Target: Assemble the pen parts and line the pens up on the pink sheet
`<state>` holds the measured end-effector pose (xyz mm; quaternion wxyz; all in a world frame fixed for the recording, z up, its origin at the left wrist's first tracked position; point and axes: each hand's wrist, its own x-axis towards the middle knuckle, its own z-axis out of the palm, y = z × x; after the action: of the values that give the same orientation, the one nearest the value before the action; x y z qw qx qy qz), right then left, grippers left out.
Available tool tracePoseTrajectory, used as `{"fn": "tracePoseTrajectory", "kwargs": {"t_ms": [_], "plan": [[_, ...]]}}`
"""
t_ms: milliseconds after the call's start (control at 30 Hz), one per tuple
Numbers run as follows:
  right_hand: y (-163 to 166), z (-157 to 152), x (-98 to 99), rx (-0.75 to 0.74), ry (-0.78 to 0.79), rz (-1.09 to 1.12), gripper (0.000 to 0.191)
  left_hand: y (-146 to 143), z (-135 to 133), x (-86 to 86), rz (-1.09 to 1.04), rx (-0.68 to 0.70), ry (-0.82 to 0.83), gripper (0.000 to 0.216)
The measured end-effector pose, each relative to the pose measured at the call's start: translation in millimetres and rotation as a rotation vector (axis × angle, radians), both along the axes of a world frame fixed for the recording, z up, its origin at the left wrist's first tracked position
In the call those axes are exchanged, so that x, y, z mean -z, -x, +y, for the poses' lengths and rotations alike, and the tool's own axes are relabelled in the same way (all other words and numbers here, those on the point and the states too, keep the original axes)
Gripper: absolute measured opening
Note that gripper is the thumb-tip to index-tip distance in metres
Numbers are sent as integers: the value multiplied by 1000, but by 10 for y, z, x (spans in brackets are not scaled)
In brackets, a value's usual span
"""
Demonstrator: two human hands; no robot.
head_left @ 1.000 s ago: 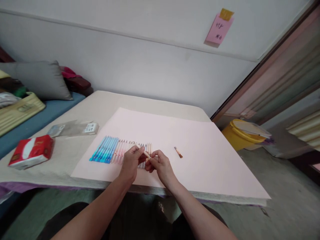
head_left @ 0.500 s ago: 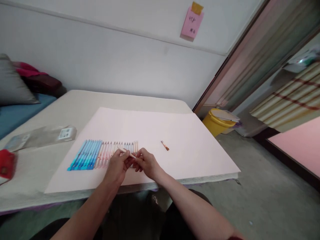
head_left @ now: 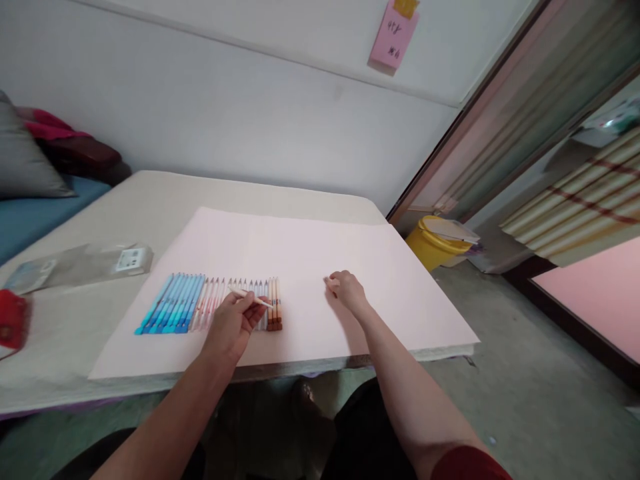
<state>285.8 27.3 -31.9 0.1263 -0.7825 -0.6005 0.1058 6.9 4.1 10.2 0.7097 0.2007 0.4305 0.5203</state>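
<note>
My left hand (head_left: 235, 327) pinches a slim pale pen (head_left: 250, 297) above the row. My right hand (head_left: 347, 290) is out to the right with its fingers closed on a short brown-ended pen piece (head_left: 327, 283), low over the pink sheet (head_left: 295, 247). The fingers cover most of this piece. Under and beside my left hand lie several pens side by side: blue pens (head_left: 175, 303) at the left, pink pens (head_left: 206, 303) after them, and brown-ended pens (head_left: 275, 317) at the right end. My left hand hides part of the middle of the row.
A clear plastic wrapper (head_left: 95, 265) and a red object (head_left: 13, 320) lie on the table (head_left: 165, 190) at the left. A yellow bin (head_left: 433, 243) stands beyond the right edge. A grey pillow (head_left: 30, 157) is at far left, and a pink note (head_left: 393, 37) hangs on the wall.
My right hand has left the pale pen and moved right to the short brown-ended piece, closing on it. My left hand keeps the pen. The brown-ended pens are now uncovered.
</note>
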Motion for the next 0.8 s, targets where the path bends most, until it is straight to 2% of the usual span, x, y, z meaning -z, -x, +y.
{"fn": "tracePoseTrajectory", "kwargs": {"t_ms": [133,233,433,633,800], "plan": [[71,27,196,-22,25,-62,27,-4,-12,16,-4,17,-3,13],[113,42,250,-96,54,-85,25,3,-13,21,-1,13,-6,14],[45,32,265,-262,91,-120,27,14,-6,18,-9,7,-11,12],[64,38,297,-310,83,-150,32,19,-4,30,-18,9,-12,13],[74,3,207,-355,117,-163,26,24,2,24,-11,3,-5,13]]}}
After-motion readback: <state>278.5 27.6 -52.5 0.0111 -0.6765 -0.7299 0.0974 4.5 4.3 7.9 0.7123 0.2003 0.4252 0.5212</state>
